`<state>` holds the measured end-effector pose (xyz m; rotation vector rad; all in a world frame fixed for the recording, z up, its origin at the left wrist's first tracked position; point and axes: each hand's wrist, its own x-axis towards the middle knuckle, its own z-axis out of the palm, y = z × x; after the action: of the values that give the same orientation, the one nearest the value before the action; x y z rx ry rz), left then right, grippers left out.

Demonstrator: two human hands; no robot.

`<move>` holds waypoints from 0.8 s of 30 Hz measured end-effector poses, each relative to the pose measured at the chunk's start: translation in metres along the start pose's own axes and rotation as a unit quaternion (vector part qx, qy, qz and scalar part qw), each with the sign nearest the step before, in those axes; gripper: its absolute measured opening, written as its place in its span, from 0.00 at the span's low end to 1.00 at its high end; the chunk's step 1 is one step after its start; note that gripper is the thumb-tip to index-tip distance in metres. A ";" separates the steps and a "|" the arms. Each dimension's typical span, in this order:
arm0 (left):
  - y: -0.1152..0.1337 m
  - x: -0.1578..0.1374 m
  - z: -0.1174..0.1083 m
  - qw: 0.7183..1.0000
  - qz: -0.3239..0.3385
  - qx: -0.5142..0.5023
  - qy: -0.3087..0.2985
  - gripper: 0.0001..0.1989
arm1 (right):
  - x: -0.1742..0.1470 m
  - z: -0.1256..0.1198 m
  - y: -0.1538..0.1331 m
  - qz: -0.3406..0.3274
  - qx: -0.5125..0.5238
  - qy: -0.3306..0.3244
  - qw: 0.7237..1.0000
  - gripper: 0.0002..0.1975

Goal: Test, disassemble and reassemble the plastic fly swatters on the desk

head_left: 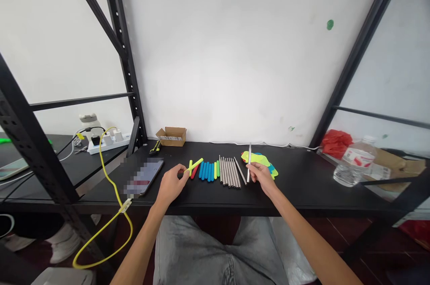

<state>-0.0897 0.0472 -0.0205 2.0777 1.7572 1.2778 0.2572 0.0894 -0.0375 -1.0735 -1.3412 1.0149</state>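
Between the thumb and fingers of my left hand (173, 183) is a yellow stick (197, 165), tilted up to the right. Just behind it lie another yellow stick (191, 167) and a red stick (195, 172). Several blue sticks (208, 171) stand in a row beside yellow and green ones (218, 168). To their right is a row of thin grey metal rods (230, 173), with one rod (240, 171) lying at a slant. My right hand (262, 174) pinches a shiny metal rod (249, 155), held upright. Behind that hand sits a pile of yellow, blue and red flat pieces (260, 159).
A small open cardboard box (172, 136) stands against the wall, near a yellow-black cutter (155, 147). At the left lies a phone-like device (146, 177) with a yellow cable (112, 182). Black shelf posts (124, 47) flank the black table (302, 186). A plastic bottle (355, 161) is at the right.
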 end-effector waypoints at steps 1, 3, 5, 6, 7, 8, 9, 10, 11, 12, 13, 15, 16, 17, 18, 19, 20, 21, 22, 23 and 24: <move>0.000 0.000 0.000 1.000 0.001 -0.016 0.005 0.11 | -0.002 0.000 0.000 -0.003 0.018 0.001 1.000 0.17; 0.001 0.001 -0.001 0.999 -0.003 -0.053 0.010 0.11 | -0.004 -0.001 0.000 -0.004 0.045 -0.001 0.999 0.17; 0.005 0.001 -0.002 0.996 -0.011 -0.092 0.006 0.11 | -0.004 -0.001 0.001 -0.001 0.065 0.001 0.998 0.17; 0.008 0.001 -0.002 0.994 -0.014 -0.110 0.002 0.12 | -0.004 -0.001 0.001 0.001 0.073 0.003 0.997 0.17; 0.011 0.001 -0.002 0.992 -0.015 -0.128 -0.006 0.12 | -0.003 -0.002 0.001 0.004 0.079 0.005 0.997 0.17; 0.016 0.000 -0.001 0.989 -0.013 -0.146 -0.015 0.12 | -0.003 -0.002 0.001 0.005 0.084 0.007 0.996 0.18; 0.020 0.000 0.001 0.986 -0.011 -0.164 -0.026 0.12 | -0.003 -0.003 0.001 0.006 0.089 0.007 0.996 0.18; 0.025 -0.001 0.003 0.983 -0.008 -0.180 -0.040 0.12 | -0.002 -0.003 0.001 0.007 0.096 0.007 0.995 0.19; 0.030 -0.002 0.006 0.979 -0.006 -0.194 -0.056 0.13 | -0.002 -0.004 0.001 0.009 0.107 0.005 0.994 0.19; 0.034 -0.002 0.009 0.976 -0.002 -0.205 -0.073 0.13 | -0.002 -0.005 0.001 0.012 0.119 0.001 0.993 0.19; 0.038 -0.003 0.013 0.973 0.002 -0.214 -0.089 0.13 | -0.002 -0.005 0.001 0.016 0.132 -0.004 0.991 0.19; 0.043 -0.006 0.022 0.966 0.014 -0.229 -0.119 0.14 | -0.002 -0.006 0.001 0.019 0.155 -0.011 0.988 0.18; 0.044 -0.007 0.025 0.962 0.019 -0.238 -0.131 0.13 | -0.002 -0.007 0.001 0.018 0.162 -0.011 0.987 0.17; 0.045 -0.007 0.029 0.958 0.024 -0.248 -0.141 0.13 | -0.002 -0.007 0.000 0.017 0.168 -0.008 0.986 0.15; 0.045 -0.008 0.032 0.954 0.025 -0.257 -0.149 0.13 | -0.002 -0.007 0.000 0.015 0.174 -0.004 0.985 0.14; 0.044 -0.008 0.034 0.951 0.024 -0.265 -0.155 0.13 | -0.002 -0.006 0.000 0.014 0.179 0.001 0.984 0.13; 0.043 -0.008 0.035 0.949 0.022 -0.271 -0.159 0.13 | -0.002 -0.006 0.000 0.014 0.182 0.003 0.983 0.13; 0.042 -0.008 0.036 0.948 0.019 -0.275 -0.160 0.13 | -0.003 -0.005 0.000 0.014 0.182 0.004 0.983 0.13; 0.040 -0.008 0.037 0.947 0.016 -0.278 -0.161 0.13 | -0.003 -0.005 0.000 0.013 0.180 0.004 0.984 0.14; 0.039 -0.008 0.037 0.946 0.014 -0.280 -0.162 0.13 | -0.004 -0.004 0.000 0.011 0.176 0.003 0.984 0.14; 0.038 -0.008 0.037 0.945 0.013 -0.282 -0.163 0.13 | -0.004 -0.004 0.000 0.008 0.172 0.003 0.985 0.15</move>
<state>-0.0362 0.0436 -0.0255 1.8396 1.0680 1.1777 0.2609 0.0855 -0.0382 -0.8264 -1.1026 1.2039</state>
